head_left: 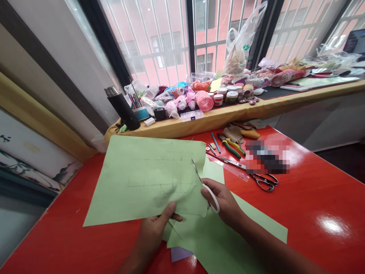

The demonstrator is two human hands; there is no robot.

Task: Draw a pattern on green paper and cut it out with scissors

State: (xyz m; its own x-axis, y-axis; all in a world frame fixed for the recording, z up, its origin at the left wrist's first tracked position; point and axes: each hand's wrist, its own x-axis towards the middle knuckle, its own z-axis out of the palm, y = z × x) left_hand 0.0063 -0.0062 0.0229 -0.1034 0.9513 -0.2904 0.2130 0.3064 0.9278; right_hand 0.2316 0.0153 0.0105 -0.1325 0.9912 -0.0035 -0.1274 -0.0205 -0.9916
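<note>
A large green paper sheet with pencil-drawn lines is raised above the red table. Its lower edge is pinched by my left hand, thumb on top and fingers underneath. White-handled scissors are in my right hand at the sheet's right side. One blade shows over the paper near the drawn lines; the other is hidden, apparently behind the sheet. More green paper lies on the table under both hands, with a bit of purple paper beneath it.
On the red table lie black-handled scissors, green-and-yellow pliers, a blue pen and a blurred-out dark object. Along the windowsill stand a black thermos, jars, wrapped craft items and a plastic bag.
</note>
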